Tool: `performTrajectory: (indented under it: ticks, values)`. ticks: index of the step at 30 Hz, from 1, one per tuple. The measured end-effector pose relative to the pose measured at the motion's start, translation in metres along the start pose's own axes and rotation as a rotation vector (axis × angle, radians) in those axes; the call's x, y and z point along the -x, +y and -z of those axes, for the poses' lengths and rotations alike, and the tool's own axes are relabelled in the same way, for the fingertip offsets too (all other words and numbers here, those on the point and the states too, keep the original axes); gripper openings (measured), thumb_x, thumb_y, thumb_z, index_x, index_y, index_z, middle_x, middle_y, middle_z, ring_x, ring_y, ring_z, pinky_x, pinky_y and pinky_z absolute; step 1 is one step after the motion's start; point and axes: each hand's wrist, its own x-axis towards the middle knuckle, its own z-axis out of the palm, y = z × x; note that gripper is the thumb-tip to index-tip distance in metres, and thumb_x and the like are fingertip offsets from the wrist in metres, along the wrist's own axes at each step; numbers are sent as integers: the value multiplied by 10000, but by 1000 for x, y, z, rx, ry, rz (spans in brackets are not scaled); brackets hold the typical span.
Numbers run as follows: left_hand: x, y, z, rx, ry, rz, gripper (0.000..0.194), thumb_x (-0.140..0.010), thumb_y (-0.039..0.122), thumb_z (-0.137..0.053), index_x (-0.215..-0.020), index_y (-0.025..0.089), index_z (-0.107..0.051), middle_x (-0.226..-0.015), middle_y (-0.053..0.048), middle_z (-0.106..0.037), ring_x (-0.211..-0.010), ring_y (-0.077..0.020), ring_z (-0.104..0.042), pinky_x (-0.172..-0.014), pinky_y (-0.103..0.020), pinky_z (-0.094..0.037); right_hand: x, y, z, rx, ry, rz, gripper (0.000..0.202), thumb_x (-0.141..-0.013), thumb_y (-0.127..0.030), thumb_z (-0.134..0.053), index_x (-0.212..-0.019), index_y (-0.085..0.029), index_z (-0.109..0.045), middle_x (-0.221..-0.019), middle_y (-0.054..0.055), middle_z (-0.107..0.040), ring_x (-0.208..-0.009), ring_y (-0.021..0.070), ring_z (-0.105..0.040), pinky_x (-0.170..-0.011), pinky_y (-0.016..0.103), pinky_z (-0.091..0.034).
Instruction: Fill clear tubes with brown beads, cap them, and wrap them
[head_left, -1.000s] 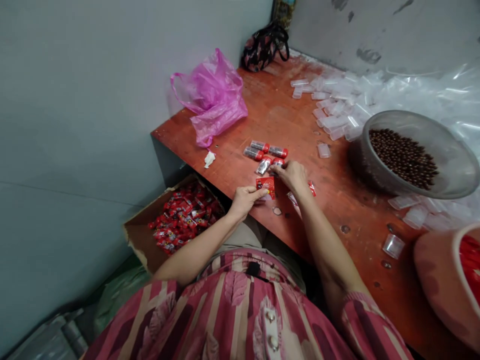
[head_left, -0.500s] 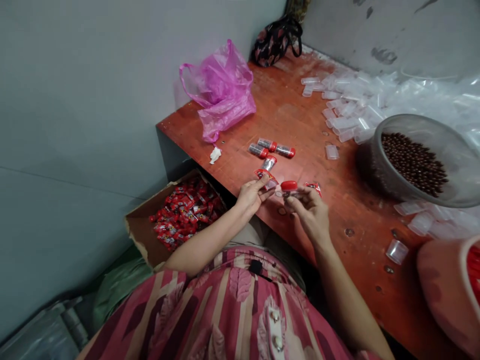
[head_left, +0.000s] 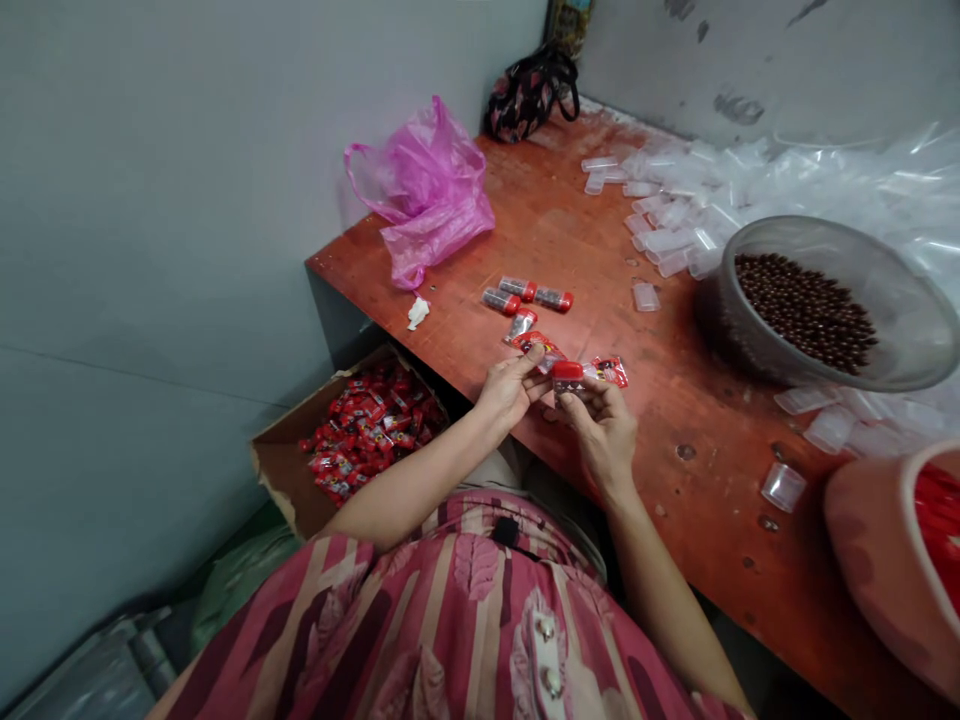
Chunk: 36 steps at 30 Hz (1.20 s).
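Right between both hands (head_left: 511,390) (head_left: 609,437) sits the red-capped container (head_left: 568,371).

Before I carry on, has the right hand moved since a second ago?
Yes: the right hand has drawn back toward the striped shirt, away from the three red-capped tubes lying together.

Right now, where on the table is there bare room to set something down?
The tabletop is bare between the pink bag and the clear containers, and between the right hand and grey bowl. It is crowded just beyond that hand and the left hand, with red packets and red-capped containers.
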Motion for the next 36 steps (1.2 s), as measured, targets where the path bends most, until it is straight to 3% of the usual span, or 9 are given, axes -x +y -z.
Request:
performTrajectory:
  ticks: [10, 17, 23, 29, 32, 36]
  values:
    - [4, -8, -11, -104, -42, -18, 211, -737, 246, -746, -703, 101, -596, -629, -28, -656, -598, -122, -642, -718, -278, -529, 0, -4, 3, 26, 50, 38, 322, -755, -332, -711, -1029, -215, -589, -818, -1, -696, -651, 141, -665, -633, 291, -563]
    - [4, -9, -11, -250, -110, -6, 289, -629, 286, -814, -691, 99, -602, -567, 6, -611, -489, -86, -560, -525, -217, -449, -5, 1, 5, -114, -81, -30, 410, -739, -344, -721, -1079, -239, -517, -788, -20, -687, -638, 157, -672, -625, 316, -572]
    - [-2, -7, -4, -312, -212, -26, 300, -564, 298, -831, -661, 94, -634, -549, -2, -613, -503, -91, -565, -540, -220, -445, -4, 6, 2, 118, -4, 150, 423, -758, -333, -701, -1118, -252, -496, -792, -12, -680, -659, 152, -657, -650, 302, -546]
    - [-1, 10, -1, -400, -414, 130, 341, -542, 306, -845, -739, 77, -687, -643, -43, -669, -537, -118, -595, -535, -242, -459, -5, -1, 2, -222, -166, -80, 503, -711, -356, -737, -1092, -276, -419, -674, -80, -647, -520, 128, -615, -515, 261, -538]
    - [-1, 7, 0, -432, -423, 125, 367, -549, 322, -843, -791, 80, -710, -676, -65, -684, -575, -134, -616, -554, -249, -478, -5, -3, 4, -136, -61, -13, 506, -706, -336, -745, -1097, -267, -432, -721, -55, -678, -575, 141, -649, -560, 274, -555]
    - [1, -7, -2, -413, -328, 20, 347, -598, 367, -815, -759, 86, -688, -603, -39, -645, -501, -109, -577, -492, -225, -451, -2, -3, 5, -14, 27, 55, 480, -720, -343, -736, -1102, -263, -457, -792, -21, -704, -615, 151, -668, -580, 274, -557]
